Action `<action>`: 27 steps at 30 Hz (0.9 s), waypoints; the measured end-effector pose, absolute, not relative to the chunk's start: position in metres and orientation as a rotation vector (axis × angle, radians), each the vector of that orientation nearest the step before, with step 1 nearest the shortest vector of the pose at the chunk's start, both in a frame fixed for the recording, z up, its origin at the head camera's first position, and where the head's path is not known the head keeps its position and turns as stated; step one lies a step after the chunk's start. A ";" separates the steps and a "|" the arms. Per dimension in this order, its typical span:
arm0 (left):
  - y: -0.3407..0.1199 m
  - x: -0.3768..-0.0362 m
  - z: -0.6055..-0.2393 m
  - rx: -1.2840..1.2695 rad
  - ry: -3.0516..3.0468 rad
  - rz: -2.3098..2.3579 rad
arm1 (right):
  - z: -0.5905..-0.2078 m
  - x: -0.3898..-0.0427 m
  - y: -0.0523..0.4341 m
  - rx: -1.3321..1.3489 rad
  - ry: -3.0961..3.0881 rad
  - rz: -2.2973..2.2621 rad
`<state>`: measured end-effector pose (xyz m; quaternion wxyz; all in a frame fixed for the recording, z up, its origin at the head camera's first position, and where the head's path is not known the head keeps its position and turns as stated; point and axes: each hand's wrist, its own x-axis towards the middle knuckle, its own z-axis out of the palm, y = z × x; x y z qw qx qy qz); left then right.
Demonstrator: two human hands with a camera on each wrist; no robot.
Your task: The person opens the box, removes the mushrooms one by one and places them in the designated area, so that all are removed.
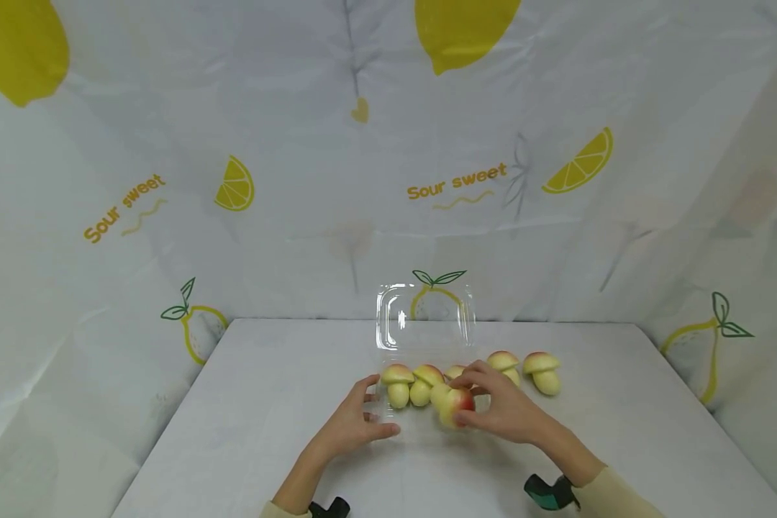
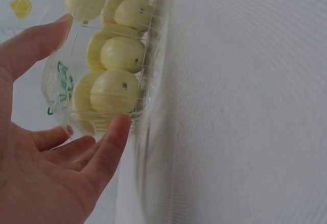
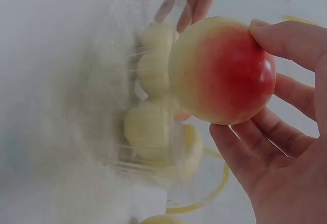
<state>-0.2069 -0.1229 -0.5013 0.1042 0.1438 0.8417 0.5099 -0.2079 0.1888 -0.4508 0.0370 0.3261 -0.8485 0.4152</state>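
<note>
A toy mushroom (image 1: 456, 407) with a red-and-yellow cap is held by my right hand (image 1: 501, 406), thumb and fingertips around the cap (image 3: 225, 71). It is over the front of a clear plastic container (image 1: 383, 416), overlapping it in the head view. Several pale mushrooms (image 2: 115, 91) sit in a row inside, one partly hidden by the right hand. My left hand (image 1: 352, 424) is at the container's left end. Its thumb lies along the near side and its loosely spread fingertips touch the end wall, as the left wrist view shows.
The container's clear lid (image 1: 425, 316) stands raised at the back. Two more mushrooms lie on the white table to the right, one beside the right hand (image 1: 503, 361) and another farther out (image 1: 542, 372). A lemon-printed sheet (image 1: 324, 180) hangs behind the table.
</note>
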 end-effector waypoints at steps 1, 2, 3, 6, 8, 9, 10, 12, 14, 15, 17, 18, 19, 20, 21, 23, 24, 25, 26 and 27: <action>-0.123 -0.207 -0.501 0.427 2.481 1.506 | -0.449 -0.207 0.190 0.991 -2.589 1.267; -0.123 -0.207 -0.501 0.426 2.481 1.504 | -0.448 -0.206 0.192 0.980 -2.575 1.260; -0.123 -0.207 -0.500 0.428 2.480 1.505 | -0.447 -0.205 0.193 0.965 -2.567 1.249; -0.122 -0.207 -0.500 0.431 2.477 1.505 | -0.445 -0.202 0.198 0.933 -2.546 1.239; -0.122 -0.206 -0.499 0.434 2.475 1.505 | -0.444 -0.200 0.201 0.924 -2.524 1.246; -0.122 -0.206 -0.498 0.436 2.472 1.508 | -0.444 -0.199 0.203 0.926 -2.508 1.251; -0.122 -0.205 -0.498 0.439 2.470 1.510 | -0.444 -0.199 0.205 0.935 -2.487 1.258; -0.122 -0.205 -0.497 0.441 2.470 1.507 | -0.443 -0.198 0.209 0.945 -2.448 1.254; -0.122 -0.204 -0.496 0.441 2.466 1.508 | -0.442 -0.197 0.213 0.950 -2.421 1.233; -0.122 -0.204 -0.496 0.439 2.465 1.507 | -0.441 -0.197 0.215 0.947 -2.415 1.221; -0.122 -0.204 -0.497 0.434 2.463 1.505 | -0.440 -0.196 0.220 0.927 -2.414 1.190; -0.122 -0.204 -0.497 0.432 2.461 1.507 | -0.439 -0.196 0.222 0.918 -2.417 1.179; -0.122 -0.204 -0.497 0.429 2.461 1.509 | -0.438 -0.196 0.225 0.906 -2.422 1.168; -0.122 -0.204 -0.497 0.429 2.462 1.509 | -0.437 -0.196 0.227 0.892 -2.426 1.158; -0.122 -0.204 -0.498 0.429 2.464 1.508 | -0.435 -0.196 0.229 0.878 -2.432 1.145; -0.122 -0.204 -0.498 0.429 2.469 1.504 | -0.433 -0.196 0.233 0.853 -2.437 1.123; -0.122 -0.204 -0.498 0.429 2.472 1.502 | -0.432 -0.196 0.235 0.840 -2.438 1.112; -0.122 -0.204 -0.498 0.430 2.474 1.501 | -0.431 -0.196 0.237 0.824 -2.437 1.100; -0.122 -0.205 -0.498 0.431 2.475 1.500 | -0.430 -0.197 0.239 0.812 -2.433 1.092; -0.122 -0.205 -0.498 0.430 2.476 1.501 | -0.429 -0.197 0.241 0.805 -2.427 1.085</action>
